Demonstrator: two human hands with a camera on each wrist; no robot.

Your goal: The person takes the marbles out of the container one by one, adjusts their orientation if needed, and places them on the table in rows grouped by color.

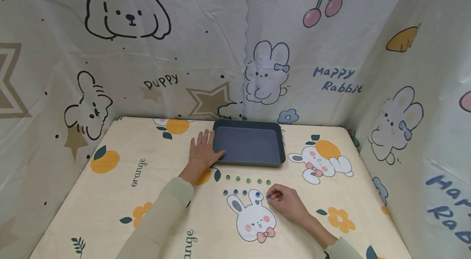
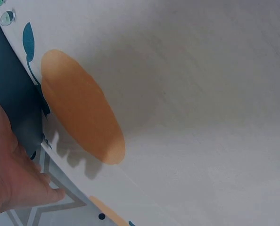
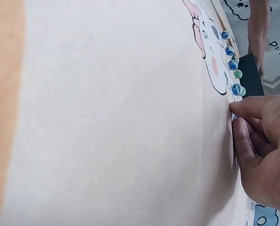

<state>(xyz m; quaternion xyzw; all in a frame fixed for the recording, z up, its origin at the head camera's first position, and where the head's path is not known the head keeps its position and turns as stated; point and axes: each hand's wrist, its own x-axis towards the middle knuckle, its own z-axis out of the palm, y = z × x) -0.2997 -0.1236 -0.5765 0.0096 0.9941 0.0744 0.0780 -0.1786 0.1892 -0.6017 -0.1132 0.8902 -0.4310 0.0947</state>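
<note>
My left hand (image 1: 202,150) lies with its fingers spread at the left edge of a dark grey rectangular tray (image 1: 250,144), the thumb over the near left corner. My right hand (image 1: 288,202) pinches a blue marble (image 1: 268,197) between thumb and fingertips, low over the cloth at the right end of a row of blue marbles (image 1: 235,191). Just beyond runs a row of several green marbles (image 1: 248,180), between the blue row and the tray. In the right wrist view the fingertips mostly hide the pinched marble, and blue swirled marbles (image 3: 233,64) stand close past them.
A cream tablecloth (image 1: 154,218) printed with oranges, flowers and rabbits covers the table. Pale printed curtain (image 1: 206,54) hangs behind the table and along both sides, close to the tray's far edge.
</note>
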